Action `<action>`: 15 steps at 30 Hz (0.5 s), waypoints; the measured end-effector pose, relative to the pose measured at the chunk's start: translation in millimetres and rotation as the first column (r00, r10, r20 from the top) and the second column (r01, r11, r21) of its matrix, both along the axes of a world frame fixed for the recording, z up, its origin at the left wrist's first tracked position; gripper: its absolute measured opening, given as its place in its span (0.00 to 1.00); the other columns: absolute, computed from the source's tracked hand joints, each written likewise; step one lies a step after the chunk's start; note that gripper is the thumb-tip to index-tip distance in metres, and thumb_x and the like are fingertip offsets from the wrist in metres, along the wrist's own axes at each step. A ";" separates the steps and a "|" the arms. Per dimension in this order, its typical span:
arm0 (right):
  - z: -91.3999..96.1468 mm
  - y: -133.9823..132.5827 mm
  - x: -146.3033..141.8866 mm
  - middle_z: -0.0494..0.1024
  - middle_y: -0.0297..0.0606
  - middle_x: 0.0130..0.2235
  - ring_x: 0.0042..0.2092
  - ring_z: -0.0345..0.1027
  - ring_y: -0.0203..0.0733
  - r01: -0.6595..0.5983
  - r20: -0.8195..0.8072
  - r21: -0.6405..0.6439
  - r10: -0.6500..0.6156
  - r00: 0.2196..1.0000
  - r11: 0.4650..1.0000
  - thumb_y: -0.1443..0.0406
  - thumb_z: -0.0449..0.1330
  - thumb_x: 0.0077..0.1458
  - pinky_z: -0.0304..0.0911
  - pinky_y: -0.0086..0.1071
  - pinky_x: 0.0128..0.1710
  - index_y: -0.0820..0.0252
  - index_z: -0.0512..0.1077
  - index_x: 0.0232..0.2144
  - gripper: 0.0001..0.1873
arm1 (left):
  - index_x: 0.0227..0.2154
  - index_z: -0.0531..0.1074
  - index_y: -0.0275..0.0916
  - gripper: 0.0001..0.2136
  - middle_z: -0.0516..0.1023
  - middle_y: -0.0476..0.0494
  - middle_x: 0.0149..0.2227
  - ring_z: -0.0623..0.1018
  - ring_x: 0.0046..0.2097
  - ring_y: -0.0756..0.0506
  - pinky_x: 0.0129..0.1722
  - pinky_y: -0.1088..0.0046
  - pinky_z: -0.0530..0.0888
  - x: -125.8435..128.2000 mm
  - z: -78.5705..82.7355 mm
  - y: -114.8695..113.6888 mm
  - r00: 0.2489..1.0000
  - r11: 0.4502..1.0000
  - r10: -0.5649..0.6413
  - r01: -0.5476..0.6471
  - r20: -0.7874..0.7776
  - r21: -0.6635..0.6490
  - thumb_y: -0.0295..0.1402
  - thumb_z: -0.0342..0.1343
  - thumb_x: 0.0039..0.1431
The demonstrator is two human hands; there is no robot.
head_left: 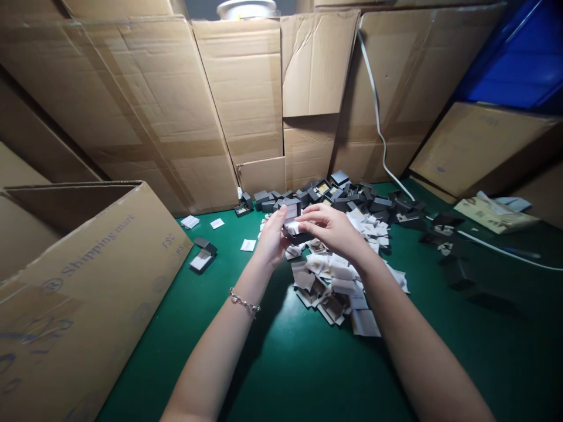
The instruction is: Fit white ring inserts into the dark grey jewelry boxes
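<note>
Over the green table [281, 363] both my hands hold one small dark grey box [294, 225] with its lid raised. My left hand [272, 237] grips its left side, a thin bracelet on that wrist. My right hand [328, 227] closes over the box's right side and its white insert. Right under my hands lies a pile of folded white and grey paper inserts [336, 287]. Behind them spreads a heap of several more small dark boxes [352, 196], some open.
A large open cardboard carton [88, 281] stands at the left. Flattened cardboard sheets [246, 94] wall the back. An open small box [202, 256] and loose white cards [247, 245] lie left of the pile. A white cable [497, 249] and a printed bag [492, 214] lie at the right.
</note>
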State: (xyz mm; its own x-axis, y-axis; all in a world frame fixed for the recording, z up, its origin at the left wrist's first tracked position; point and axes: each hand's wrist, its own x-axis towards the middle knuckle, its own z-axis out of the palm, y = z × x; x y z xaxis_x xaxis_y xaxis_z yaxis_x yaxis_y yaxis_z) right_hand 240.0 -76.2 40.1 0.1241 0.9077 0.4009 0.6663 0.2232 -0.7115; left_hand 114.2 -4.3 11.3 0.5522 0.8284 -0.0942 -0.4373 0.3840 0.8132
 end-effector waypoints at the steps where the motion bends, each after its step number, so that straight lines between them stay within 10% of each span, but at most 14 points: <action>1: -1.2 0.9 1.7 0.72 0.39 0.39 0.38 0.67 0.37 0.016 0.051 0.043 -0.018 0.999 0.999 0.65 0.63 0.52 0.63 0.31 0.39 0.57 0.79 0.34 0.06 | 0.36 0.67 0.37 0.23 0.73 0.46 0.31 0.72 0.28 0.52 0.26 0.78 0.72 -0.4 0.2 -0.2 1.000 1.000 0.005 -0.005 -0.013 0.018 0.50 0.64 0.45; 15: -16.5 6.5 -12.1 0.70 0.40 0.36 0.35 0.65 0.36 -0.161 0.392 0.253 0.051 0.919 0.954 0.66 0.60 0.56 0.59 0.29 0.33 0.61 0.78 0.34 0.06 | 0.28 0.63 0.37 0.23 0.62 0.52 0.24 0.64 0.26 0.56 0.25 0.83 0.64 2.0 -10.4 5.8 0.994 0.980 0.092 -0.079 -0.063 0.183 0.54 0.60 0.48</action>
